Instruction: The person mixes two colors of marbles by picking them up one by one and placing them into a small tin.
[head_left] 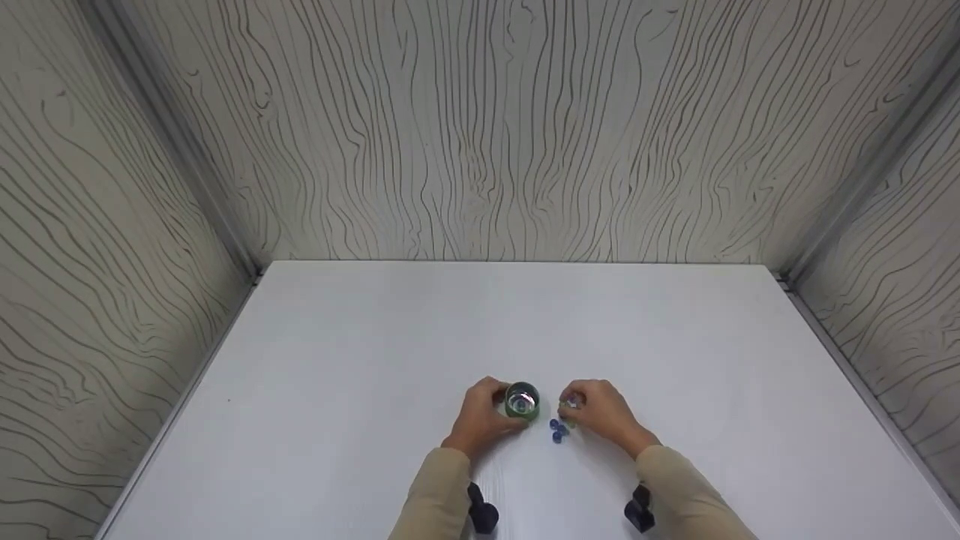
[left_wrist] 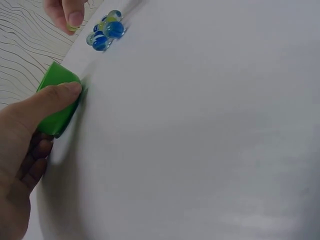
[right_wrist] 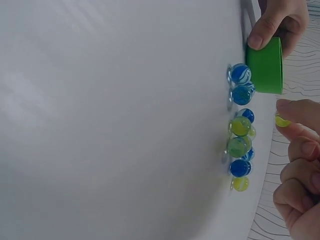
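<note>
In the head view, my left hand (head_left: 480,416) grips a small green cup (head_left: 522,402) with a shiny silvery inside. The cup's mouth faces upward, and my thumb presses on its green wall in the left wrist view. My right hand (head_left: 604,411) is just right of the cup. Between its thumb and forefinger it pinches a yellow marble (right_wrist: 282,121), raised above the table in the right wrist view. Several glass marbles (right_wrist: 240,126), some blue and some yellow-green, lie in a cluster on the table between the hands, partly hidden by the right hand in the head view.
The white table (head_left: 337,352) extends around both hands. Pale wood-grain panels, including the back wall (head_left: 480,135), enclose it on the far side, left and right. Dark wrist mounts (head_left: 484,516) sit by both beige sleeves (head_left: 435,495).
</note>
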